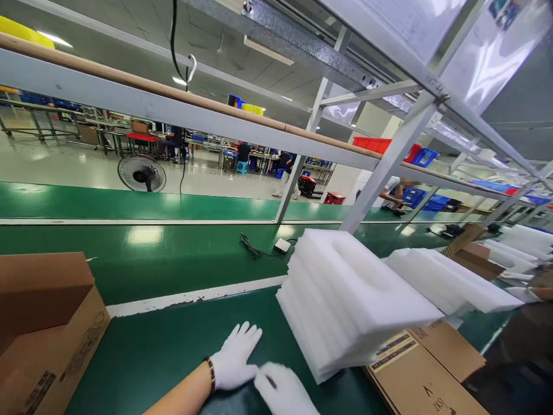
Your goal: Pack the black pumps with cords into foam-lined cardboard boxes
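My left hand, in a white glove with a dark beaded bracelet at the wrist, is held over the green bench with its fingers outstretched. Right beside its thumb, my right hand, also white-gloved, has its fingers curled into a pinch. Its fingertips meet the left glove's thumb tip; whether they grip it or something small is unclear. A stack of white foam inserts stands to the right of both hands. On the left sits an open cardboard box.
Flattened cartons lie under and beside the foam stack, with more foam pieces beyond. A power adapter with a black cable rests farther back. Metal frame posts rise behind. Across the bench stand a fan and seated people.
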Available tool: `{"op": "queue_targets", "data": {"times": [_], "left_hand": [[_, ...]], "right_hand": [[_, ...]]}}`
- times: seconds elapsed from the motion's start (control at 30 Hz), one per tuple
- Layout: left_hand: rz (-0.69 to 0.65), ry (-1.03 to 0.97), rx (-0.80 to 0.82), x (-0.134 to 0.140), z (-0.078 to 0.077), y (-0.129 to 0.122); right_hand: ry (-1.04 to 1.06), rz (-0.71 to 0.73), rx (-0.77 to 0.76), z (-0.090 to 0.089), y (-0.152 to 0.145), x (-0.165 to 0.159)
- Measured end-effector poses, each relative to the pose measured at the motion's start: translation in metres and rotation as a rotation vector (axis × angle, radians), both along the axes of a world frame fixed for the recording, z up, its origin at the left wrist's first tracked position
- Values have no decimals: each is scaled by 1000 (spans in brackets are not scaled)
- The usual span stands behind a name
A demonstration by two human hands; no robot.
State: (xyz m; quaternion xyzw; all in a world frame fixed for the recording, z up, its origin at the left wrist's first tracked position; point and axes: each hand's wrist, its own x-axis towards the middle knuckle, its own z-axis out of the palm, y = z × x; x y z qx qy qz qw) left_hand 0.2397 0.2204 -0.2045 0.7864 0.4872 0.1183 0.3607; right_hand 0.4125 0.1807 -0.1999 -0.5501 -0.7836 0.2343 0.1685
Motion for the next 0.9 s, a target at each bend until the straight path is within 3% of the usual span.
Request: {"op": "queue_targets", "data": {"times": [0.1, 0.23, 0.33, 0.47, 0.53, 0.63, 0.77, 0.9], "left_hand": [[88, -28, 19, -38, -2, -46], [156, -80, 115, -72, -21, -76], [235, -67, 302, -84, -54, -73], [286, 20, 502, -95, -103, -49], [228, 54, 582, -100, -116, -39], [111, 101, 679, -106, -116, -34], [95, 114, 711, -108, -90, -41], [144, 30, 568, -105, -63, -50]], "right_hand": [[161, 14, 100, 17, 60, -73], [-38, -87, 264, 24, 164, -145], [-87, -156, 278, 22, 229, -171], [-152, -304, 243, 13, 282, -173], [-187, -343, 200, 7, 297, -170], [-220, -326, 141, 1, 308, -167], [-151, -223, 100, 2, 297, -168], [82, -73, 108, 10, 246, -177]]}}
